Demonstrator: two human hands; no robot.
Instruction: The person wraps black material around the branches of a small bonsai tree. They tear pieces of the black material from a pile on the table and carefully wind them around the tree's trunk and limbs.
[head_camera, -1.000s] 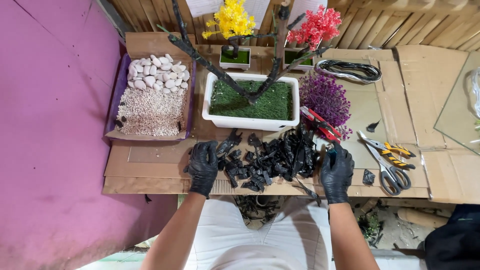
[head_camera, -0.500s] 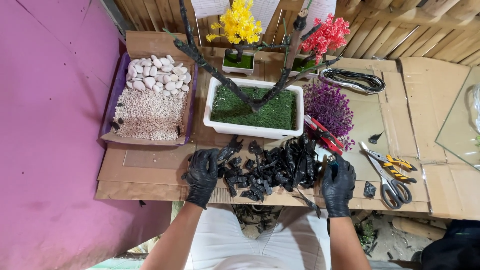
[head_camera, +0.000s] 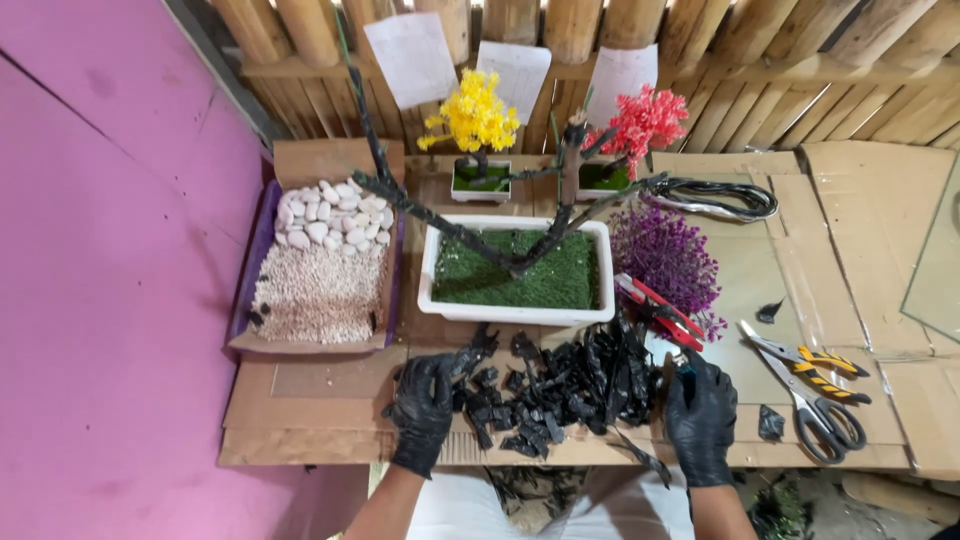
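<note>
While the cardboard-covered surface (head_camera: 330, 400) carries a pile of black scraps (head_camera: 560, 385), my left hand (head_camera: 425, 405) rests palm-down, fingers loosely spread on the pile's left edge; my right hand (head_camera: 700, 415) lies flat, grip relaxed, touching its right edge.

Both gloved hands, left hand (head_camera: 424, 405) and right hand (head_camera: 701, 417), seemingly touch black scraps (head_camera: 560, 385).

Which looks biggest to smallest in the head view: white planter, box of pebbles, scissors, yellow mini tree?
1. box of pebbles and white planter, too alike to rank
2. yellow mini tree, though farther back
3. scissors, close to it
</note>
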